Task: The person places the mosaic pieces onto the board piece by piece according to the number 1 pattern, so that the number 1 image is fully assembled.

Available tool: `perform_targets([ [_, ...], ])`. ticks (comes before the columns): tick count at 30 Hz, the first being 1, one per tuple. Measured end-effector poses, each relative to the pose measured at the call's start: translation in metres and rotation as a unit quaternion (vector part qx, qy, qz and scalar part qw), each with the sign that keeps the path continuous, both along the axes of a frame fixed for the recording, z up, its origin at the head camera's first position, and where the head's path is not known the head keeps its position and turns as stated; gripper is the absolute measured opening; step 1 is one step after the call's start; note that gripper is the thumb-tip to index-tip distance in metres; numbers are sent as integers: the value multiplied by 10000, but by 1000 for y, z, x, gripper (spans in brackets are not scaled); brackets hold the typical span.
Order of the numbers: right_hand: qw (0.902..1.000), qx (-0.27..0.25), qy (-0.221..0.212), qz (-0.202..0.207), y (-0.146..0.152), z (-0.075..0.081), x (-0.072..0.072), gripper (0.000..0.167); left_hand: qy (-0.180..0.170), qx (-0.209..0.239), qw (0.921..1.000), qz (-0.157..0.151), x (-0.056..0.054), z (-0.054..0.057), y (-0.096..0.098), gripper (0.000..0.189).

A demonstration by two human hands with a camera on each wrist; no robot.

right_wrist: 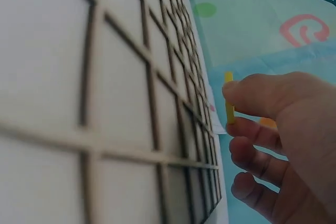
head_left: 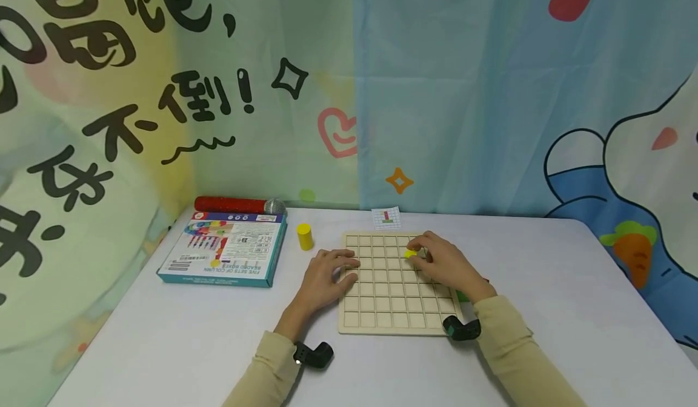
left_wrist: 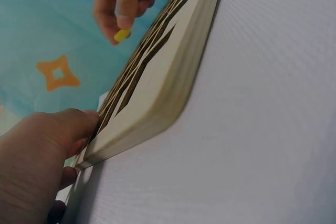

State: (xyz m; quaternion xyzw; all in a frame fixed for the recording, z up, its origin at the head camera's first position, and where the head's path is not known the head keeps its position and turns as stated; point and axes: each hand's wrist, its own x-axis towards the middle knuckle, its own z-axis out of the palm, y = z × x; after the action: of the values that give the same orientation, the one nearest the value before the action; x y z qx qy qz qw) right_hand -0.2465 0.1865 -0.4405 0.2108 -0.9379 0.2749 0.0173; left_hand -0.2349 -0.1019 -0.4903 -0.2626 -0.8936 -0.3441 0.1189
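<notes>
A small thin yellow disc [right_wrist: 229, 98] is pinched between the thumb and index finger of my right hand [head_left: 444, 263], over the upper right part of a wooden grid board [head_left: 376, 304]. In the right wrist view the disc appears edge-on, beside the grid's raised lines. My left hand [head_left: 326, 281] rests at the board's left edge, its thumb and fingertips touching the rim. The left wrist view has the left thumb [left_wrist: 79, 121] lying against the board's corner side, with other fingertips partly hidden behind it.
A yellow cylinder [head_left: 305, 237] stands left of the board. Behind the board lies a small grid card [head_left: 386, 218] with a red and green pattern. At the left are a flat box [head_left: 223, 249] and a red microphone [head_left: 231, 205]. Something green [head_left: 462, 297] shows partly beneath the right wrist.
</notes>
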Motion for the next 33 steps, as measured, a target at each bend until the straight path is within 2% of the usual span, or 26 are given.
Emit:
perform_targets([
  [7, 9996, -166, 13, 210, -7, 6, -5, 27, 81, 32, 9999, -52, 1, 1, 0, 25],
  [11, 9993, -194, -14, 316, -16, 7, -9, 27, -2, 53, 10000, -59, 2, 3, 0, 25],
  [17, 9994, -157, -161, 256, -34, 6, -17, 28, -127, -77, 9999, 12, 1, 4, 1, 25],
  [24, 9994, 41, -241, 256, -54, -2, -21, 25, -12, -29, 10000, 77, 0, 3, -2, 25],
  [29, 9997, 124, -128, 159, -62, -7, -22, 22, 0, -36, 10000, 86, -1, 2, -2, 25],
  [33, 9999, 104, -90, 78, -61, -9, -20, 21, -144, -37, 9999, 78, -1, 1, 1, 25],
])
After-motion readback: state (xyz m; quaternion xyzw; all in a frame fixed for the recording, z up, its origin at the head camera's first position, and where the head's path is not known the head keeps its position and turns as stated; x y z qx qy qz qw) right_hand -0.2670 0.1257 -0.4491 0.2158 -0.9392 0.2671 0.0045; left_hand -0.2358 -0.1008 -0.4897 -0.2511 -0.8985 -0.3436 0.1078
